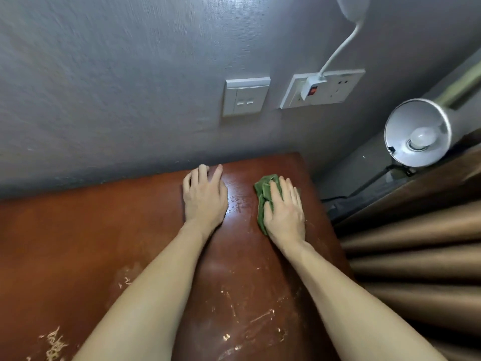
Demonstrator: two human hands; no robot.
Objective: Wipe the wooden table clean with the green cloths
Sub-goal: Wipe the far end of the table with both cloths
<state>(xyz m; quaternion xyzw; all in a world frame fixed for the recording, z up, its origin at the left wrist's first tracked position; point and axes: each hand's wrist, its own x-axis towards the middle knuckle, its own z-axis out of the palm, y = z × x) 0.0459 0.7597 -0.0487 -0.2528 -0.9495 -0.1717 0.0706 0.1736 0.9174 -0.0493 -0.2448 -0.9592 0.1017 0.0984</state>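
The reddish-brown wooden table (78,230) fills the lower half of the view, with pale scratches and worn patches near its front. My right hand (285,211) lies palm down on a crumpled green cloth (263,194) near the table's far right corner, fingers stretched over it. My left hand (204,195) rests flat on the bare wood a little to the left, fingertips close to the wall. No cloth shows under the left hand. A wet, streaky patch (238,203) lies between the two hands.
A grey wall (104,87) rises right behind the table, with a light switch (246,97) and a socket with a white plug (321,88). A desk lamp (417,132) stands off the right edge, above brown curtain folds (416,256).
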